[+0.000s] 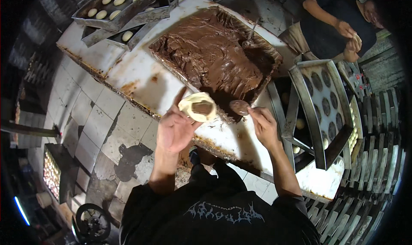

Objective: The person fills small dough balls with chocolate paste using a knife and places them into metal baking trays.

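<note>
On the fingers of my left hand rests a flattened piece of pale dough with a dab of chocolate filling in its middle. The palm faces up and the thumb points away from the dough. My right hand pinches a small spoon or spatula whose rounded end is coated in chocolate. Both hands are above the near edge of a large tray filled with thick brown chocolate paste. The paste is scooped lower toward the tray's right side.
The tray lies on a stained white table. Stacked metal trays with round dough balls stand at the far left. More metal trays lean at the right. Across the table a person works with both hands together. Tiled floor lies left.
</note>
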